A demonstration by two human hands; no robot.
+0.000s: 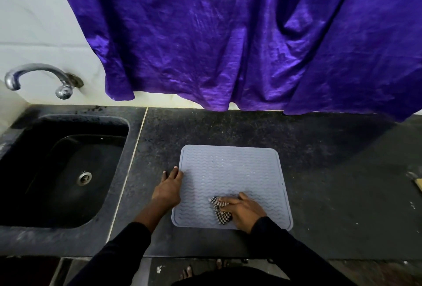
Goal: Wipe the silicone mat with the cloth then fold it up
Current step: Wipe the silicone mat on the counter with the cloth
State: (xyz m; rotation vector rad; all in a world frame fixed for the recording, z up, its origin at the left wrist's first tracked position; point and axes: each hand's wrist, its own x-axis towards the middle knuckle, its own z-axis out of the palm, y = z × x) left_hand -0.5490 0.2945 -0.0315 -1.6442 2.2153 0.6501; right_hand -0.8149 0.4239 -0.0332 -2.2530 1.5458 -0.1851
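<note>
A: The grey silicone mat [230, 171] lies flat on the dark counter [319, 148], right of the sink [64, 171].

B: The left hand [169, 188] rests flat, fingers straight, at the mat's left edge.

A: And the right hand [245, 211] presses the bunched checkered cloth [220, 210] on the mat's near part, fingers curled over it.

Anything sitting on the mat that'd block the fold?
Only the checkered cloth, gripped by the right hand near the front edge of the mat, and the left hand resting on its left edge. Nothing else lies on it.
</note>
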